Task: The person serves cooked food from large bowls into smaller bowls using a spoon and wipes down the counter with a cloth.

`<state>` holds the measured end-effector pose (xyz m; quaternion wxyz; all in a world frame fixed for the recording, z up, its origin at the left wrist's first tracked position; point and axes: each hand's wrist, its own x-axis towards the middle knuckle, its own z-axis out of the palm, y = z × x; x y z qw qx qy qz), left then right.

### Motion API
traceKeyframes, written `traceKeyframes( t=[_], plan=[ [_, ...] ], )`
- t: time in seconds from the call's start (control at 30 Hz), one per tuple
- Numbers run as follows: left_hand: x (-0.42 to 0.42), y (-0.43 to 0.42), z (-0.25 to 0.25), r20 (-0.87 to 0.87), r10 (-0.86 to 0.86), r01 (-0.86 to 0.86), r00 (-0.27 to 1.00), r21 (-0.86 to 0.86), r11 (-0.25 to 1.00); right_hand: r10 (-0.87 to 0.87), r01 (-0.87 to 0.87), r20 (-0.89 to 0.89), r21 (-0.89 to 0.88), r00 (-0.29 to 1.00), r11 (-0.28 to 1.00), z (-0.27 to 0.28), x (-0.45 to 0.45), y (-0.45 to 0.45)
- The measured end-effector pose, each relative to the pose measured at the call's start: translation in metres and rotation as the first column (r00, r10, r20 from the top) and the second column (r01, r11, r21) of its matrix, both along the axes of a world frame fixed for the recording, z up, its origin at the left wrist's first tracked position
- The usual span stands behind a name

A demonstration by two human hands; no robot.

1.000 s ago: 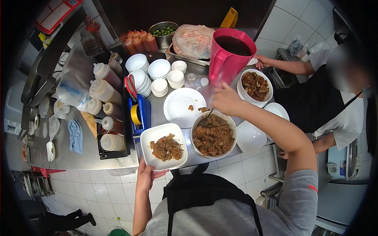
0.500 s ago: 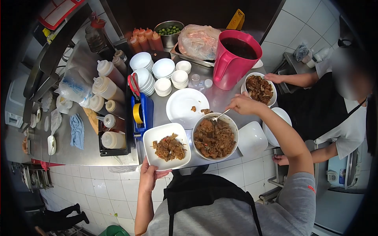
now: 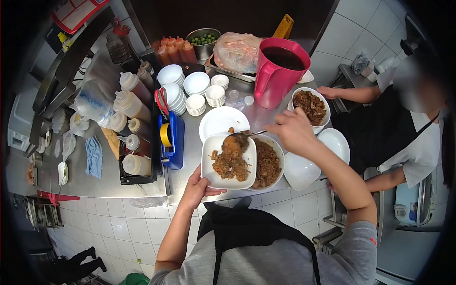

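Note:
My left hand [image 3: 198, 189] grips the lower left edge of a white square dish [image 3: 209, 176], with brown stewed meat [image 3: 232, 165] in it. A metal spoon [image 3: 241, 137], loaded with meat, is over the dish's upper part, its handle pinched in my right hand [image 3: 292, 128]. Partly under the dish sits a large white bowl [image 3: 282, 172] of the same shredded brown stew [image 3: 268, 164]. Behind the dish, a white round plate [image 3: 216, 118] carries a few bits of food.
A pink pitcher [image 3: 269, 85] of dark liquid stands behind. Stacked white bowls [image 3: 197, 83], a blue tape dispenser [image 3: 174, 142] and squeeze bottles [image 3: 130, 107] are to the left. At right, a co-worker's hand [image 3: 327, 92] is beside another bowl of stew [image 3: 326, 111]; white dishes [image 3: 302, 172] lie nearer.
My left hand has moved the square dish rightward, over part of the large bowl. My right hand has lifted the spoon from the bowl with meat on it and brought it over the dish.

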<state>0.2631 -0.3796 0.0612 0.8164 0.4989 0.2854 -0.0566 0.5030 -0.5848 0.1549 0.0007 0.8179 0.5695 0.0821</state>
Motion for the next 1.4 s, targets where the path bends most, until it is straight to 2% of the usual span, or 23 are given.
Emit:
traceKeyframes(
  t=[0.13, 0.23, 0.33, 0.53, 0.63, 0.8, 0.93, 1.03, 1.13, 1.23, 1.4],
  plan=[
    [0.0, -0.004, -0.007, 0.046, -0.026, 0.025, 0.999, 0.02, 0.999, 0.106, -0.144, 0.154, 0.261, 0.982, 0.954, -0.006, -0.025, 0.01],
    [-0.003, 0.002, -0.011, 0.051, -0.062, 0.061, 0.997, 0.01, 0.998, 0.015, -0.085, 0.223, 0.31, 0.975, 0.947, 0.003, -0.031, 0.007],
    [-0.006, 0.011, -0.013, 0.096, -0.099, 0.097, 0.99, 0.022, 0.995, -0.038, -0.017, 0.178, 0.299, 0.983, 0.954, 0.002, -0.035, 0.0],
    [-0.005, 0.03, -0.012, 0.129, -0.154, 0.161, 0.98, -0.042, 0.986, -0.292, 0.27, 0.004, 0.37, 0.956, 0.889, 0.003, -0.044, -0.017],
    [-0.013, 0.045, -0.024, 0.147, -0.152, 0.155, 0.977, -0.012, 0.988, -0.45, 0.458, -0.09, 0.192, 0.889, 0.868, 0.013, -0.043, -0.035],
    [-0.043, 0.072, -0.031, 0.143, -0.084, 0.083, 0.986, 0.014, 0.996, -0.447, 0.5, 0.279, -0.158, 0.85, 0.851, 0.0, -0.056, -0.039],
    [-0.07, 0.086, -0.034, 0.094, -0.046, 0.045, 0.994, 0.02, 0.999, -0.43, 0.51, 0.316, -0.236, 0.845, 0.827, -0.036, -0.045, -0.022],
    [-0.08, 0.081, -0.037, 0.086, 0.014, -0.015, 0.996, 0.012, 1.0, -0.403, 0.439, 0.173, -0.335, 0.899, 0.834, -0.044, -0.033, -0.01],
    [-0.09, 0.073, -0.036, 0.061, 0.051, -0.052, 0.997, 0.017, 0.999, -0.395, 0.351, -0.062, -0.35, 0.916, 0.869, -0.069, -0.01, -0.017],
    [-0.094, 0.059, -0.037, 0.053, 0.127, -0.129, 0.99, 0.029, 0.991, -0.307, 0.256, -0.142, -0.297, 0.941, 0.92, -0.087, -0.005, -0.028],
    [-0.095, 0.027, -0.035, 0.046, 0.248, -0.25, 0.968, 0.045, 0.967, -0.2, 0.157, -0.152, -0.257, 0.968, 0.954, -0.069, 0.002, -0.043]
  ],
)
